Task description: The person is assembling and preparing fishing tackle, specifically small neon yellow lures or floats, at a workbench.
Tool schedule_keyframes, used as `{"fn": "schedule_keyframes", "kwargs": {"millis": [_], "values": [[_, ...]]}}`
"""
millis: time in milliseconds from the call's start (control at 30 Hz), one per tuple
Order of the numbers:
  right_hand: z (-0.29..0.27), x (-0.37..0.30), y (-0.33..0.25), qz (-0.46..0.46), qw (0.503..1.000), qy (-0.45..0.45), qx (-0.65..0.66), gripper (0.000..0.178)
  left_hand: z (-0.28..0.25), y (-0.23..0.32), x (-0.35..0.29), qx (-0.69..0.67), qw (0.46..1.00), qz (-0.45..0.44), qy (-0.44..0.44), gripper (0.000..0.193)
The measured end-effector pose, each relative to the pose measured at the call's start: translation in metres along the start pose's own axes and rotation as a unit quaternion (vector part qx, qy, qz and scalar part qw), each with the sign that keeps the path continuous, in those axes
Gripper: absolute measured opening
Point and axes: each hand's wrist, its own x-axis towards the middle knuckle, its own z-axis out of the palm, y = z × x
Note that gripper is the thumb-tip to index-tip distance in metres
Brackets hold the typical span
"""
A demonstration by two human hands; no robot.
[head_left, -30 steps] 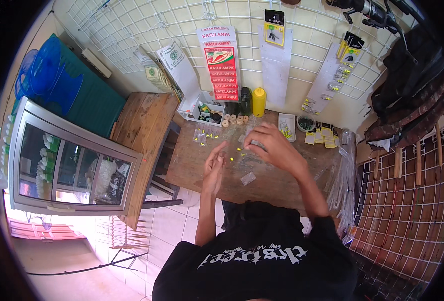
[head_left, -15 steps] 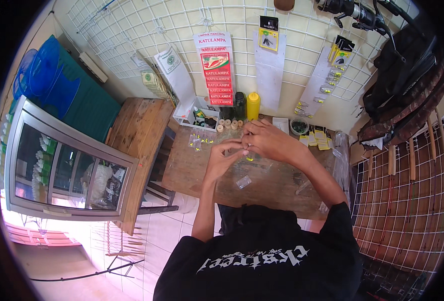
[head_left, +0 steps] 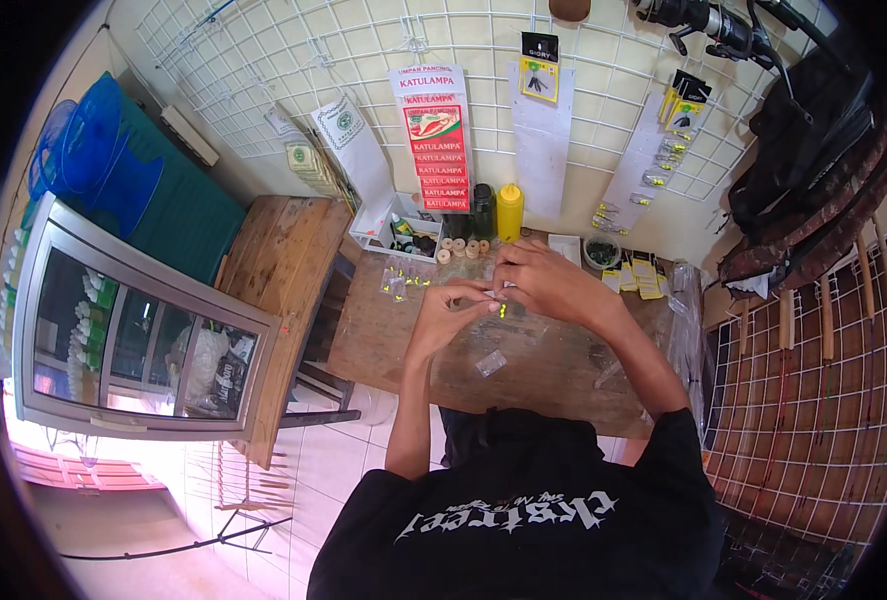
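Observation:
Above the wooden table (head_left: 413, 345), my left hand (head_left: 448, 312) and right hand (head_left: 535, 280) meet, fingertips pinched together. Between them is what looks like a small clear packet, mostly hidden by the fingers. Bright yellow-green beads (head_left: 503, 312) show just below the fingertips; whether they hang from the packet or lie inside it is too small to tell. A flat clear plastic packet (head_left: 490, 363) lies on the table nearer to me. Several small packets with yellow pieces (head_left: 403, 282) lie beyond my left hand.
At the table's back stand a white tray (head_left: 403, 245) of small items, wooden spools (head_left: 458, 248), a dark bottle (head_left: 483, 212), a yellow squeeze bottle (head_left: 508, 213) and a round tub (head_left: 600, 252). Yellow cards (head_left: 643, 275) lie right. A glass cabinet (head_left: 143, 330) stands left.
My right hand has turned slightly and its fingers have come down closer to the left fingertips. More of the yellow-green beads shows beneath them. The view has shifted a little.

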Motion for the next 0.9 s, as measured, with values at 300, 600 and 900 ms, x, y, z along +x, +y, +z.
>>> {"fn": "schedule_keyframes", "kwargs": {"millis": [300, 600, 900], "values": [[-0.006, -0.007, 0.011, 0.019, 0.999, 0.043, 0.011, 0.006, -0.005, 0.003, -0.002, -0.008, 1.0, -0.019, 0.003, 0.007], [0.102, -0.046, 0.012, 0.303, 0.773, 0.349, 0.435, 0.011, 0.025, -0.035, -0.024, -0.252, 0.954, -0.062, 0.149, 0.007], [0.126, -0.06, -0.002, 0.264, 0.834, 0.265, 0.405, 0.018, 0.058, -0.07, -0.045, -0.446, 0.87, -0.172, 0.122, 0.006]]}}
